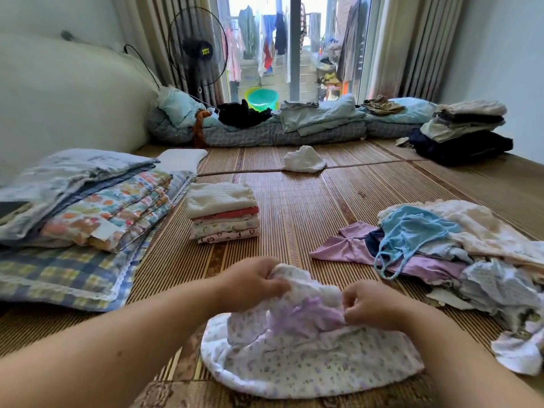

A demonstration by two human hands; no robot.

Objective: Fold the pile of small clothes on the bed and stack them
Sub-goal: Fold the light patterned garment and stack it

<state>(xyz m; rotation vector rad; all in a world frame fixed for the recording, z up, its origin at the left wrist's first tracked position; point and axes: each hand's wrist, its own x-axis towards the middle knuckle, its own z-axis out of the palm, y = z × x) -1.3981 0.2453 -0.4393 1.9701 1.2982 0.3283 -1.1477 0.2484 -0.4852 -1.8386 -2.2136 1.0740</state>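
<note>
A small white garment with a lilac flower print (309,363) lies bunched on the bamboo mat (294,207) close in front of me. My left hand (253,282) grips its raised upper edge. My right hand (371,304) pinches the cloth at a lilac inner part. A neat stack of folded small clothes (222,213), cream on top, stands further out to the left of centre. The unfolded pile (459,254), with a light blue strappy piece and a purple piece on it, lies at the right.
Folded quilts and a checked pillow (76,219) lie at the left. A loose white cloth (304,159) sits mid-mat. Rolled bedding (265,125) lines the far edge, with a stack of folded larger clothes (462,131) at the far right. A fan (197,51) stands by the window.
</note>
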